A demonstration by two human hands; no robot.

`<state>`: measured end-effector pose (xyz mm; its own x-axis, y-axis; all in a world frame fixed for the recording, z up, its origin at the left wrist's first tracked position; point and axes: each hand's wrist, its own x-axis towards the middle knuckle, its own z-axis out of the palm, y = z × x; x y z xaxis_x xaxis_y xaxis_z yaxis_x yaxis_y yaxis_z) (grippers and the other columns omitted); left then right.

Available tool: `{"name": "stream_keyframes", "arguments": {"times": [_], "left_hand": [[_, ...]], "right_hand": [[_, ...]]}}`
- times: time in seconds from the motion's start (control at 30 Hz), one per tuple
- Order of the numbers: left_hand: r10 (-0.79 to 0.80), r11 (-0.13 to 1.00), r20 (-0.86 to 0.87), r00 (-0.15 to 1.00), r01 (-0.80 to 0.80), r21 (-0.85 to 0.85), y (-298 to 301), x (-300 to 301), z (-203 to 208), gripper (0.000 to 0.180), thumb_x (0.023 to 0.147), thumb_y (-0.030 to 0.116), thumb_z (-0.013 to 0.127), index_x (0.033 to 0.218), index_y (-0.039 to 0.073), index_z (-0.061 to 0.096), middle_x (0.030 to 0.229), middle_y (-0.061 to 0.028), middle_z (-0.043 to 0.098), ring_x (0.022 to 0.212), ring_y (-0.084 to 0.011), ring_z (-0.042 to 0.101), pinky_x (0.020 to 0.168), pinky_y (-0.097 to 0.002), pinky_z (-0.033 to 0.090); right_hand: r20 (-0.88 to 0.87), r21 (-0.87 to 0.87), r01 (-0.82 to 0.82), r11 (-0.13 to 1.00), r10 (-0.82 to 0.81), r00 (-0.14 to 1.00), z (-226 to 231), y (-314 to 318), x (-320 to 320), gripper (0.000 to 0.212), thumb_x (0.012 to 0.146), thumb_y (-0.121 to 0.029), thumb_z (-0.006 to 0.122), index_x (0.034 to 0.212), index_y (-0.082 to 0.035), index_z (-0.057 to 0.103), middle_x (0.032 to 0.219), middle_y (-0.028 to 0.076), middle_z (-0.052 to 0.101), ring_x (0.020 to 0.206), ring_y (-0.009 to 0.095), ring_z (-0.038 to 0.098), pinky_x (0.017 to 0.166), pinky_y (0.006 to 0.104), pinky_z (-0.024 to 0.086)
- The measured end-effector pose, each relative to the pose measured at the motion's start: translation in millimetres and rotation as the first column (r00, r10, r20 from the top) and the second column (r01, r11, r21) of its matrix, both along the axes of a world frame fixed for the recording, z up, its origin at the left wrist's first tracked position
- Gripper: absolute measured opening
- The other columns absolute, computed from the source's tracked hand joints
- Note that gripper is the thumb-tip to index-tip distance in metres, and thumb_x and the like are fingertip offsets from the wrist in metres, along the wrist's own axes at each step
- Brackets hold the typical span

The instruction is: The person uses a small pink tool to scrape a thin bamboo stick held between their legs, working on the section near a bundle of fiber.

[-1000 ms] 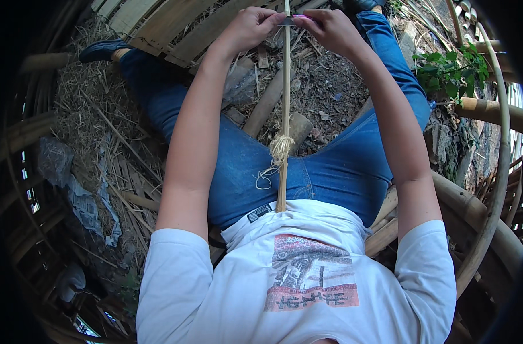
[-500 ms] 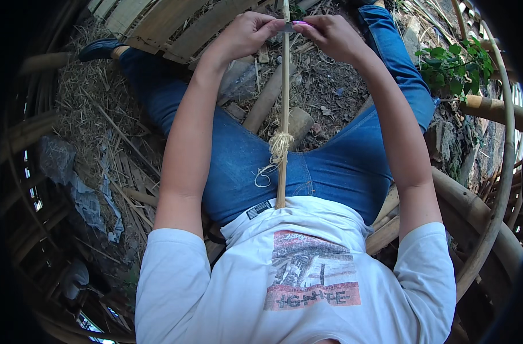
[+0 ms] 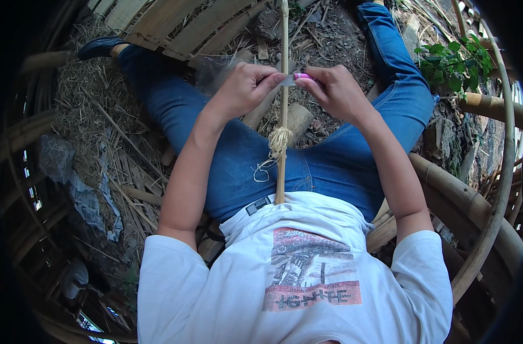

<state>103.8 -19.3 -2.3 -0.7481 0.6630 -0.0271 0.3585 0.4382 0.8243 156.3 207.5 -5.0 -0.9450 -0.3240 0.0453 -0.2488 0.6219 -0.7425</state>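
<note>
A long pale wooden stick (image 3: 284,109) runs away from my waist, its near end against my white shirt. Across it lies a small knife (image 3: 289,81) with a pink handle and a short metal blade. My right hand (image 3: 337,92) is closed round the handle. On the other side of the stick, my left hand (image 3: 245,89) pinches the blade's far end between thumb and fingers. A tangle of thin curled shavings (image 3: 279,139) clings to the stick over my lap, with one loose curl hanging to the left.
My legs in blue jeans (image 3: 232,160) are spread on either side of the stick. Straw (image 3: 95,109) and plastic scraps (image 3: 86,200) litter the left ground. Slatted wood (image 3: 164,28) stands ahead; a leafy plant (image 3: 456,66) and bamboo poles (image 3: 473,206) are at right.
Both hands have drawn the knife along the stick toward my body, from near the top edge to above my knees. The shavings remain at about the same place.
</note>
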Motion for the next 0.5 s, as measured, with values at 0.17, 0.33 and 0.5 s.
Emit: {"name": "stream_keyframes", "arguments": {"times": [0.17,0.33,0.5], "left_hand": [[0.013,1.0,0.005,1.0,-0.013,0.019,-13.9,36.5,-2.5,0.026,0.095,0.021,0.062,0.082,-0.001,0.066,0.056,-0.0164,0.048,0.047,-0.0236,0.045,0.049,-0.0363,0.037],[0.046,0.993,-0.015,0.999,-0.044,0.109,-18.3,57.9,-4.2,0.028,0.095,0.021,0.064,0.078,-0.001,0.063,0.058,-0.0189,0.048,0.048,-0.0317,0.045,0.049,-0.0381,0.037],[0.01,0.996,-0.006,1.0,-0.01,0.084,-14.2,35.7,-2.3,0.027,0.096,0.022,0.063,0.083,-0.002,0.066,0.056,-0.0156,0.046,0.047,-0.0211,0.042,0.049,-0.0361,0.035]], "right_hand": [[0.012,0.015,-0.064,0.998,0.064,0.998,-0.8,-7.5,23.2,0.027,0.094,-0.033,0.063,0.09,-0.007,0.07,0.06,0.017,0.058,0.061,0.039,0.059,0.058,0.0461,0.046],[0.003,-0.013,-0.07,0.997,0.07,0.998,0.1,-13.8,42.8,0.029,0.094,-0.034,0.064,0.086,-0.007,0.067,0.059,0.017,0.057,0.06,0.039,0.06,0.056,0.0461,0.046],[-0.049,0.02,-0.046,0.999,0.047,0.998,4.6,-10.5,25.0,0.029,0.093,-0.034,0.064,0.086,-0.007,0.068,0.059,0.016,0.057,0.058,0.038,0.059,0.055,0.0457,0.046]]}}
